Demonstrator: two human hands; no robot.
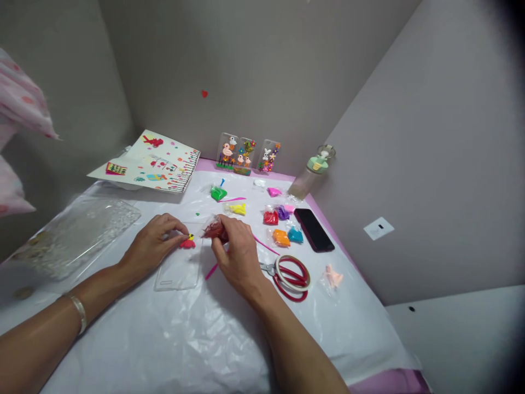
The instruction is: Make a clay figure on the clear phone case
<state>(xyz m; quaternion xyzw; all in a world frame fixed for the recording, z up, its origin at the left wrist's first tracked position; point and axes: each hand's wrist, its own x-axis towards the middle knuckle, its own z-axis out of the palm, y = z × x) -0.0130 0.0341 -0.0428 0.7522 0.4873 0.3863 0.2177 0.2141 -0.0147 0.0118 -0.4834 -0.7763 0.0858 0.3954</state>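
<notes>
A clear phone case lies flat before me. On its upper part sits a small red and yellow clay figure. The thumb and index finger of my left hand are pinched at the figure's left edge. Just right of the case, my right hand is closed around a small clear bag of dark reddish-brown clay, its crinkled top poking out to the left. A pink stick tool lies partly hidden under that hand.
Red-handled scissors, a black phone and bagged peach clay lie to the right. Bags of orange clay and several other colours spread behind. Decorated cases and a bottle stand at the back; a clear pouch lies left.
</notes>
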